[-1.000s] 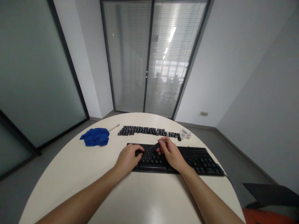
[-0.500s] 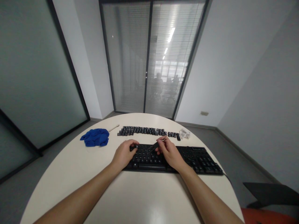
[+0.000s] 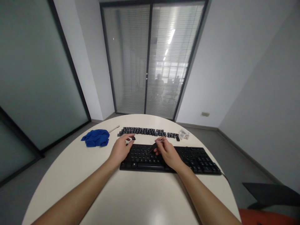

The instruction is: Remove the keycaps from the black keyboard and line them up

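Observation:
A black keyboard lies on the table, many of its upper-left keys bare of caps. My left hand is just over its top left corner, with a small black keycap at the tips of thumb and forefinger. In my right hand is a keycap puller with a black handle. Its wire end points down and left over the bare part of the keyboard. Beyond both hands, loose black keycaps are laid out in rows.
At the left a crumpled blue cloth lies beside a thin pale-handled brush. A crumpled clear plastic bag is at the right end of the keycaps. The keyboard's cable runs off the right table edge, near a chair.
My left hand has moved up and left, off the keyboard's keys, taking the keycap with it. My right hand keeps hold of the puller, almost in place.

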A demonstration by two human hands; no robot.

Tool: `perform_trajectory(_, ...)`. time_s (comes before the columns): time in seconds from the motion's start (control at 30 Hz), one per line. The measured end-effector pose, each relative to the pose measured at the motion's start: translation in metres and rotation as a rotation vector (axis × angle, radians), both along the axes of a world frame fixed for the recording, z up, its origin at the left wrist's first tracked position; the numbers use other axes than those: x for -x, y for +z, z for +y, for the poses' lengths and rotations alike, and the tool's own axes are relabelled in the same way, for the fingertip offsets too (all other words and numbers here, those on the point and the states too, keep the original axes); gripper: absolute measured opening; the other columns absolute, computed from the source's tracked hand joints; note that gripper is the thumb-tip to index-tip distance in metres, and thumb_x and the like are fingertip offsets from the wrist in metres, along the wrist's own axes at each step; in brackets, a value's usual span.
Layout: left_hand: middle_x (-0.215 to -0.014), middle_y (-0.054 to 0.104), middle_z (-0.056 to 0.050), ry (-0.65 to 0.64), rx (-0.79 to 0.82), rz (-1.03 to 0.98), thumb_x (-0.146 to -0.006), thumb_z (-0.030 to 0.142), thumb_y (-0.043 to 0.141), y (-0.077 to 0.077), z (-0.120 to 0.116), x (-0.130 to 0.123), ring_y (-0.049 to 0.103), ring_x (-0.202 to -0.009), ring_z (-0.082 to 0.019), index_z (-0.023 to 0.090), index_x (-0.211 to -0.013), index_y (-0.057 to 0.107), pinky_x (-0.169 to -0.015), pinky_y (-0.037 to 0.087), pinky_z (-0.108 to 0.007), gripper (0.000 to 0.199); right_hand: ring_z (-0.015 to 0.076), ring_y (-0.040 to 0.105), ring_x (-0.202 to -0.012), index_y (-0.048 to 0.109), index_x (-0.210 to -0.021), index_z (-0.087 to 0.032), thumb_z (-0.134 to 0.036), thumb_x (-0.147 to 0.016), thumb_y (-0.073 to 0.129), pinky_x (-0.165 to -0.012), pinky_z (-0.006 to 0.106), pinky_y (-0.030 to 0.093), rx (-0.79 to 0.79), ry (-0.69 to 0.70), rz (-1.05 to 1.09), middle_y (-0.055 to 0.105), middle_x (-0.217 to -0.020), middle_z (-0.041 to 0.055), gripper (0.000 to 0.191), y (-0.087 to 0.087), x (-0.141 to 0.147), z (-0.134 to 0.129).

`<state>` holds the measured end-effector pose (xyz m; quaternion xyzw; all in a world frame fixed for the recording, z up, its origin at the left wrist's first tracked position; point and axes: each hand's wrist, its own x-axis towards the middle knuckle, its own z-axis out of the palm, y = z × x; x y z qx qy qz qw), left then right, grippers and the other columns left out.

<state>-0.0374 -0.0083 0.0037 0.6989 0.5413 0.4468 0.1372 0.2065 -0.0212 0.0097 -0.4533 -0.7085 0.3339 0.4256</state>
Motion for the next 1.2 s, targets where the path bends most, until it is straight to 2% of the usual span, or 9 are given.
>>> perform_trajectory(0.1,-0.111,0.070,-0.006,0.050,0.022,-0.009,-0.085,0.021,0.055,0.006,0.014,0.006,0.065,-0.092,-0.021,0.020,-0.110,0.068,-0.085,0.051,-0.034,0.029,0.0163,0.064,-0.061,0.048,-0.098,-0.022,-0.051,-0.097,0.040,-0.064,0.029,0.049,0.002,0.004,0.001,0.067,-0.070,-0.0006,0.030,0.002,0.001,-0.001)
perform_trajectory(0.17,-0.109,0.071,-0.007,0.072,0.054,0.054,-0.084,0.019,0.055,0.007,0.024,0.010,0.065,-0.091,-0.020,0.018,-0.110,0.068,-0.086,0.051,-0.034,0.029,0.0162,0.064,-0.061,0.047,-0.098,-0.022,-0.051,-0.097,0.039,-0.064,0.029,0.049,0.005,0.003,0.000,0.066,-0.070,-0.0006,0.030,0.002,0.001,0.000)
perform_trajectory(0.4,-0.108,0.071,-0.005,0.031,0.077,0.234,-0.080,0.015,0.060,0.001,0.052,0.015,0.065,-0.097,-0.021,0.022,-0.105,0.071,-0.090,0.049,-0.034,0.027,0.0158,0.065,-0.060,0.048,-0.099,-0.022,-0.050,-0.097,0.040,-0.063,0.028,0.048,0.008,0.003,-0.006,0.067,-0.071,-0.0006,0.029,0.002,0.000,-0.002)
perform_trajectory(0.53,-0.110,0.071,-0.005,0.008,0.073,0.363,-0.081,0.017,0.061,0.001,0.060,0.010,0.061,-0.107,-0.024,0.024,-0.103,0.071,-0.095,0.045,-0.036,0.025,0.0153,0.064,-0.060,0.048,-0.099,-0.022,-0.048,-0.098,0.039,-0.062,0.027,0.048,0.005,0.021,-0.012,0.068,-0.071,-0.0004,0.027,0.003,0.000,-0.003)
perform_trajectory(0.73,-0.107,0.071,-0.006,0.019,0.074,0.490,-0.081,0.017,0.060,-0.003,0.073,0.002,0.060,-0.107,-0.027,0.026,-0.100,0.073,-0.094,0.045,-0.039,0.024,0.0151,0.064,-0.060,0.047,-0.099,-0.022,-0.046,-0.099,0.039,-0.061,0.027,0.047,0.007,0.031,-0.023,0.068,-0.071,-0.0005,0.025,0.005,0.001,-0.004)
perform_trajectory(1.2,-0.104,0.070,-0.008,0.074,0.135,0.561,-0.078,0.015,0.060,-0.006,0.089,0.001,0.061,-0.103,-0.028,0.027,-0.099,0.074,-0.094,0.045,-0.039,0.029,0.0155,0.065,-0.061,0.048,-0.101,-0.023,-0.048,-0.098,0.039,-0.062,0.027,0.048,0.024,0.027,-0.017,0.068,-0.072,-0.0006,0.027,0.003,-0.001,-0.004)
